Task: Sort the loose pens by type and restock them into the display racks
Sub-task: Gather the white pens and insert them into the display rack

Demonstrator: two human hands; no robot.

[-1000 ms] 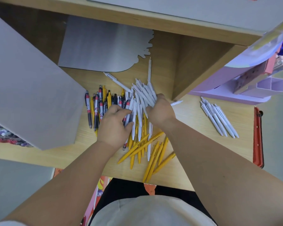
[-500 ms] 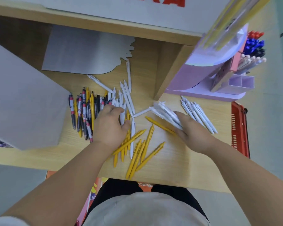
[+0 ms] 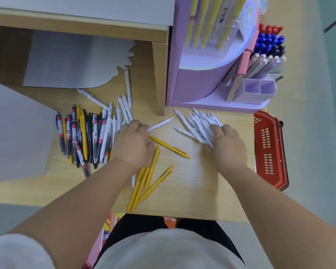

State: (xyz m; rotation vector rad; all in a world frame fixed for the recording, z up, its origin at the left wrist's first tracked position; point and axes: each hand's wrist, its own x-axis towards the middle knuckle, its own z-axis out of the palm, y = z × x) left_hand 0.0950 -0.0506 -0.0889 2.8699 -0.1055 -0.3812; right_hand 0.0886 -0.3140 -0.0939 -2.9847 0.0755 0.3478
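Your right hand [image 3: 227, 145] curls its grip round the white pens [image 3: 197, 123] on the tabletop's [image 3: 192, 181] right side, their long axes slanting up-left. Your left hand [image 3: 132, 145] covers the mixed pens [image 3: 81, 136]; knuckles hide its grip, so I cannot tell.

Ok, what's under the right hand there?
The near ends of a fanned bunch of white pens lie under the right hand; their far ends stick out toward the purple rack. The palm hides whether anything else lies beneath.
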